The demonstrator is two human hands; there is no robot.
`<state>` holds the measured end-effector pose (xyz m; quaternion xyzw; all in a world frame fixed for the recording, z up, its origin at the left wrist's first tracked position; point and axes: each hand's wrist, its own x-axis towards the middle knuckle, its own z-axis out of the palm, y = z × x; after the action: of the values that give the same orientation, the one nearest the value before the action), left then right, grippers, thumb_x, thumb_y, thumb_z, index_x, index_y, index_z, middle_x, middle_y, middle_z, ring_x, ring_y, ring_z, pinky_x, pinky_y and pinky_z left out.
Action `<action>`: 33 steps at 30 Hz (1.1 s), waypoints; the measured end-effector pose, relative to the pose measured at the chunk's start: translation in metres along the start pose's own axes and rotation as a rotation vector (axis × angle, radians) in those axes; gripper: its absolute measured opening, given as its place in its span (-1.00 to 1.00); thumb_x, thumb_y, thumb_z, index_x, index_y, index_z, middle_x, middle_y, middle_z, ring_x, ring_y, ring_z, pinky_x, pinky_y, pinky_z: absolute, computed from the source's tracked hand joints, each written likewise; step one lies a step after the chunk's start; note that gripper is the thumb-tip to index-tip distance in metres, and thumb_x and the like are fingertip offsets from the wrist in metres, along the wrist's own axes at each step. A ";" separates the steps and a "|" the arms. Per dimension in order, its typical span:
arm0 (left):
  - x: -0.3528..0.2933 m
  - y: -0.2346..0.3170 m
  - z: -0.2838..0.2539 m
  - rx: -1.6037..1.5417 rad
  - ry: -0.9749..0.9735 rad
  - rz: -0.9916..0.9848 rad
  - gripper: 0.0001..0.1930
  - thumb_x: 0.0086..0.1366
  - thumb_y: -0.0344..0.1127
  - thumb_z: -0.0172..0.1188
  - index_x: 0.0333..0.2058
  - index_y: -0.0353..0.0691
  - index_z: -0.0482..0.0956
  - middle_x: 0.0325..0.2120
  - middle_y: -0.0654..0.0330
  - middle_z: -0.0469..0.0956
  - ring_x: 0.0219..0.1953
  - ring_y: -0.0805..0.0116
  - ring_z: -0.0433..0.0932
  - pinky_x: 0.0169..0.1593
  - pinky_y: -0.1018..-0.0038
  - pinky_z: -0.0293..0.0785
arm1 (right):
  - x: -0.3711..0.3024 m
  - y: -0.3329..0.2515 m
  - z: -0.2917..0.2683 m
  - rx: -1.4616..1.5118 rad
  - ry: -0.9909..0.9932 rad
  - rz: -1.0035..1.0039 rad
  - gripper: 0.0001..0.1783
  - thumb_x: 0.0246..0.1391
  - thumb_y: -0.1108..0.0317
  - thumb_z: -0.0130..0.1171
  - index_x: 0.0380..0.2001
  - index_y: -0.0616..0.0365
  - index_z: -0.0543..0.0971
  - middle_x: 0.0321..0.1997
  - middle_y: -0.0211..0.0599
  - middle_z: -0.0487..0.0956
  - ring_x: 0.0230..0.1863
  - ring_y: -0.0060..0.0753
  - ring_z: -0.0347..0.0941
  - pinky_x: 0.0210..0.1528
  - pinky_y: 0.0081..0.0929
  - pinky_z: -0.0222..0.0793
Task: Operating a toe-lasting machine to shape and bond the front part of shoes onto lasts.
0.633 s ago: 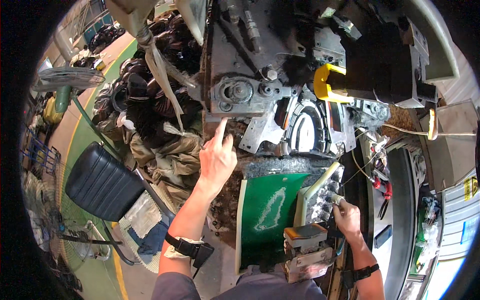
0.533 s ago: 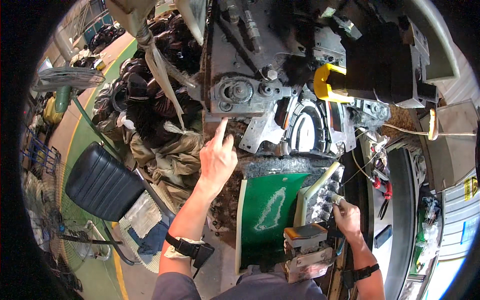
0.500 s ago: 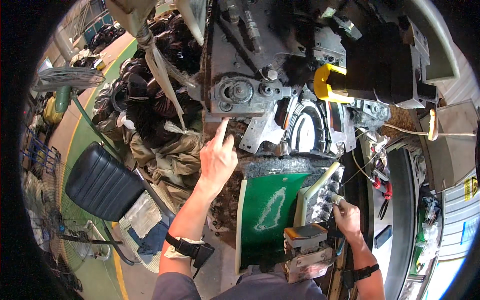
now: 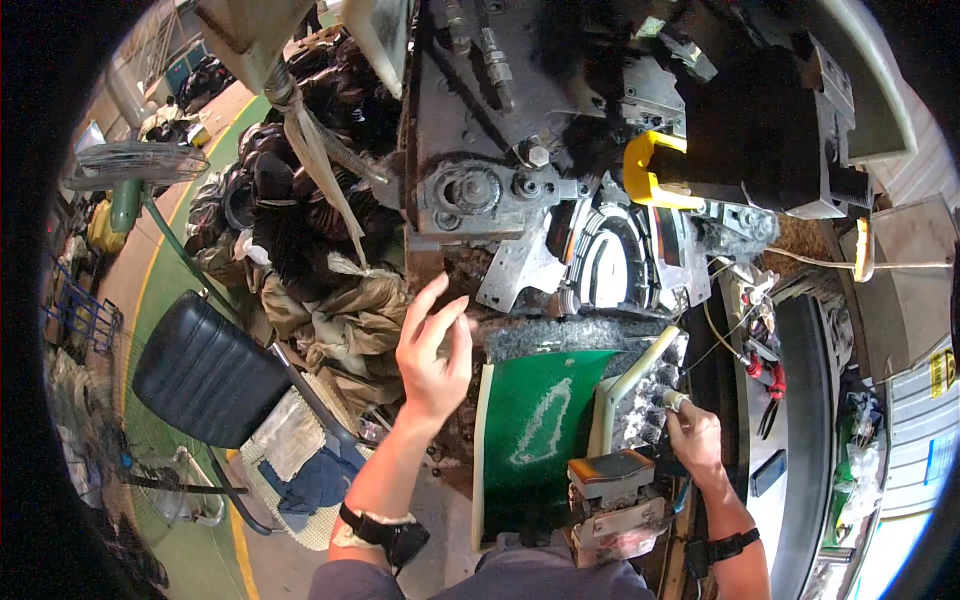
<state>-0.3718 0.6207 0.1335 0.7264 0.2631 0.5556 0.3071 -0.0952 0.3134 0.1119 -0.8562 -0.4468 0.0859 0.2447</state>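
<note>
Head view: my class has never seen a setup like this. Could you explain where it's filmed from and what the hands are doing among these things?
The camera sits on the worker's head, looking down; its fisheye lens bends straight edges. The hands are bare human ones. The left hand is open, with nothing visible in it, in front of a grimy metal machine. The right hand appears closed around a pale-tipped handle. Between the forearms is a green panel with a pale scuffed patch. On the light surface at right lies a dark phone-like slab.
</note>
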 end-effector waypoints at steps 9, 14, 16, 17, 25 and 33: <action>-0.013 0.071 -0.011 -1.497 0.137 -0.773 -0.58 0.42 -0.58 0.07 0.23 -0.23 0.44 0.05 -0.10 0.61 -0.39 0.33 0.68 -0.17 0.30 0.70 | -0.001 -0.001 -0.001 -0.021 -0.010 0.011 -0.73 0.11 0.48 0.27 -0.09 0.26 0.67 -0.29 0.09 0.67 -0.35 -0.03 0.69 -0.35 -0.34 0.57; -0.011 0.082 -0.010 -1.452 0.117 -0.720 -0.59 0.41 -0.59 0.07 0.22 -0.25 0.46 0.05 -0.11 0.61 -0.38 0.33 0.68 -0.17 0.29 0.70 | -0.003 0.003 0.002 -0.023 0.038 -0.032 -0.73 0.14 0.46 0.26 -0.08 0.24 0.67 -0.37 0.06 0.67 -0.42 -0.12 0.68 -0.39 -0.37 0.55; -0.012 0.080 -0.008 -1.450 0.107 -0.689 -0.60 0.42 -0.60 0.07 0.21 -0.26 0.46 0.04 -0.11 0.61 -0.37 0.32 0.69 -0.17 0.30 0.70 | -0.003 0.003 0.003 -0.039 0.054 -0.046 -0.74 0.16 0.44 0.24 -0.08 0.23 0.67 -0.45 0.02 0.66 -0.47 -0.20 0.68 -0.41 -0.39 0.54; -0.014 0.078 -0.007 -1.405 0.102 -0.653 -0.60 0.42 -0.60 0.07 0.20 -0.26 0.47 0.03 -0.11 0.62 -0.33 0.32 0.70 -0.18 0.32 0.71 | -0.003 0.003 0.004 -0.033 0.063 -0.048 -0.74 0.15 0.44 0.24 -0.08 0.23 0.67 -0.45 0.02 0.66 -0.47 -0.20 0.68 -0.41 -0.39 0.54; -0.078 0.043 0.015 -0.248 -0.211 -0.328 -0.73 0.32 -0.52 0.22 -0.01 -0.35 0.61 -0.08 -0.03 0.67 -0.13 0.24 0.70 -0.16 0.38 0.66 | -0.002 0.001 0.000 0.047 0.044 -0.023 -0.74 0.13 0.47 0.25 -0.09 0.23 0.68 -0.32 0.06 0.68 -0.39 -0.10 0.69 -0.35 -0.38 0.56; -0.165 -0.010 0.016 0.313 -0.661 0.179 -0.70 0.13 -0.41 0.33 -0.11 -0.25 0.65 -0.08 0.05 0.64 -0.18 0.18 0.67 0.22 0.17 0.43 | -0.002 0.011 0.008 0.155 0.129 0.087 -0.75 0.19 0.47 0.25 -0.07 0.25 0.69 -0.54 -0.12 0.63 -0.55 -0.69 0.46 -0.48 -0.57 0.37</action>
<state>-0.3967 0.5058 0.0161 0.9248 0.1672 0.2690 0.2109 -0.0910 0.3093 0.0989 -0.8570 -0.3846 0.0754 0.3346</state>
